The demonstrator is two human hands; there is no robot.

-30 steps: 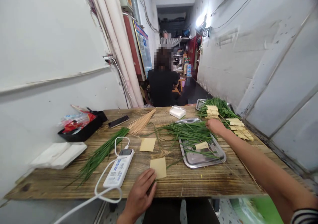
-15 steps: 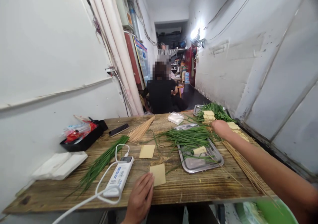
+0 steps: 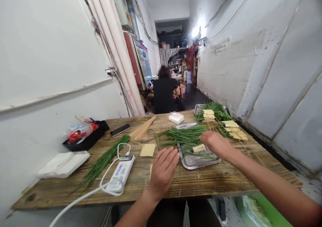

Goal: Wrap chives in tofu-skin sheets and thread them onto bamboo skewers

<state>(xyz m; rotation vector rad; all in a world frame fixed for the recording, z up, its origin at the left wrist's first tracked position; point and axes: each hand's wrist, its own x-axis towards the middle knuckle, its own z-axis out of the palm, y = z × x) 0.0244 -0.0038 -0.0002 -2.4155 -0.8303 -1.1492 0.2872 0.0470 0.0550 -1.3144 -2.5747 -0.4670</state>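
1. Head view: the left hand point(image 3: 162, 171) is lying over a sheet, fingers straight; the right hand point(image 3: 213, 141) is hovering, fingers narrow, grip impossible to tell.
2. Wrapped bundles point(image 3: 233, 130) are lying finished at the tabletop's point(image 3: 191, 185) 2 o'clock.
3. Green stems point(image 3: 186, 133) at 1 o'clock are lying loose.

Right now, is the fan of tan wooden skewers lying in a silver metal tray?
No, the fan of skewers lies on the brown wooden table, beside the flat black phone.
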